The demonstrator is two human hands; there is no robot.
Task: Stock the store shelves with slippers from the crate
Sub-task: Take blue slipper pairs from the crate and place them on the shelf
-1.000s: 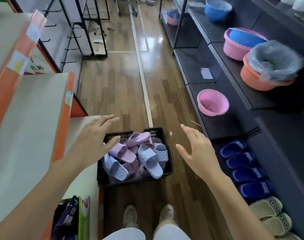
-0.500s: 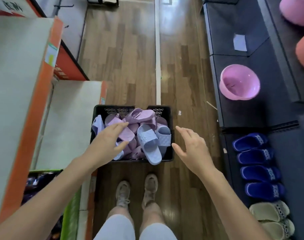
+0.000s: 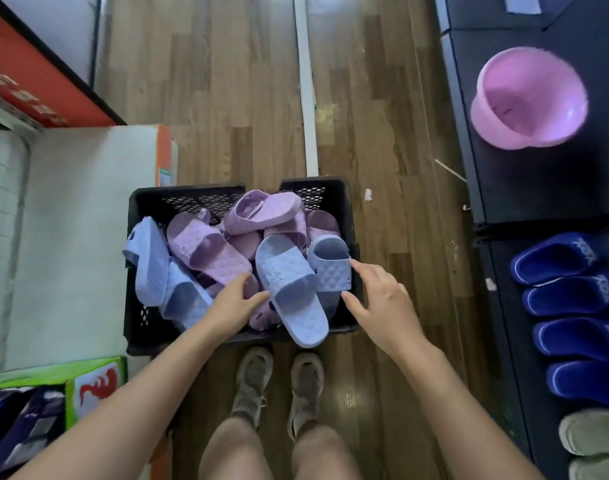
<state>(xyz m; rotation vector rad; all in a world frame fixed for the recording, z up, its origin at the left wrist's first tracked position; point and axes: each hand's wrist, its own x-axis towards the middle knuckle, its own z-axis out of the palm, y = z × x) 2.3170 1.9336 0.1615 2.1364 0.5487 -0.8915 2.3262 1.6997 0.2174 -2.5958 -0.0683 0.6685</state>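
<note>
quilted slippers lie heaped in a black mesh crate (image 3: 134,317) on the wood floor (image 3: 227,98). the lilac slippers (image 3: 206,251) sit under a pale blue slipper (image 3: 289,289) whose heel juts over the near rim. to the right, a dark shelf (image 3: 504,168) carries navy slippers (image 3: 566,296) and a pink basin (image 3: 528,98). the pale blue slipper lies between the hands. the left hand (image 3: 233,306), fingers straight, touches its left edge. the right hand (image 3: 379,299), spread wide and holding nothing, is just beside a second blue slipper (image 3: 331,268).

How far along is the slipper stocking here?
Early on, it seems. Done: dark blue slippers and beige slippers line the right shelf, though whether from this crate I cannot tell. In hand: the left hand and right hand, both open, reach a light blue slipper; no grip yet. Left: the crate is heaped with lilac slippers.
</note>
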